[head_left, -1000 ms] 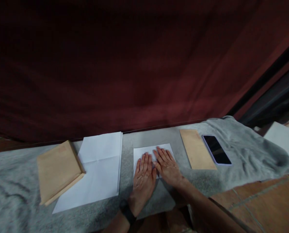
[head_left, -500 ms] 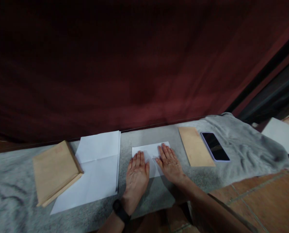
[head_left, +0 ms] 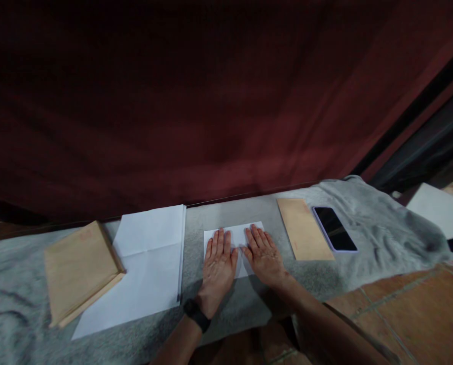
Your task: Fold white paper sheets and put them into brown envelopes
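Observation:
A folded sheet of white paper [head_left: 238, 234] lies on the grey cloth in front of me, partly covered by both hands. My left hand [head_left: 219, 261] rests flat on its left part, fingers stretched out and pointing away from me. On the right part, my right hand [head_left: 263, 256] is pressed flat too, with the thumb spread toward the left one. A brown envelope [head_left: 305, 229] lies just right of the right hand. To the left is a stack of larger white sheets [head_left: 150, 263] with fold creases.
A pile of brown envelopes [head_left: 82, 271] overlaps the white sheets at the left. Beyond the single envelope lies a phone [head_left: 335, 229] in a lilac case. Grey cloth [head_left: 386, 228] is rumpled at the right. A dark red curtain [head_left: 219, 111] hangs behind; a white object [head_left: 437, 208] is far right.
My left hand has slid a little up and to the right across the folded paper. The right hand stays nearly in place. The whole view has shifted slightly.

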Demonstrator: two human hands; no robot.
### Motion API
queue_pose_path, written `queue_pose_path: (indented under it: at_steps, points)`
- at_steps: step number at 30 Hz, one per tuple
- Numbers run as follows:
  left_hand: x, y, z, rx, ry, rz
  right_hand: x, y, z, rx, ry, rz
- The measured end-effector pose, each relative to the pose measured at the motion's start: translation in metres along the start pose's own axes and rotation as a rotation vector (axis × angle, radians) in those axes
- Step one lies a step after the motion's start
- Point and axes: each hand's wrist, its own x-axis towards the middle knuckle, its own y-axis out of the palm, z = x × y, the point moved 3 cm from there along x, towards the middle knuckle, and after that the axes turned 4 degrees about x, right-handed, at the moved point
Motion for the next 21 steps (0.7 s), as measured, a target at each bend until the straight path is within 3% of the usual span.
queue_pose_path:
  at_steps: [13,21]
  points:
    - [0.000,-0.002,0.005,0.058,-0.060,-0.055,0.012,-0.007,0.002,-0.027,0.095,0.010]
    - [-0.002,-0.001,0.007,0.051,-0.020,-0.052,0.015,-0.008,0.033,0.149,-0.123,0.090]
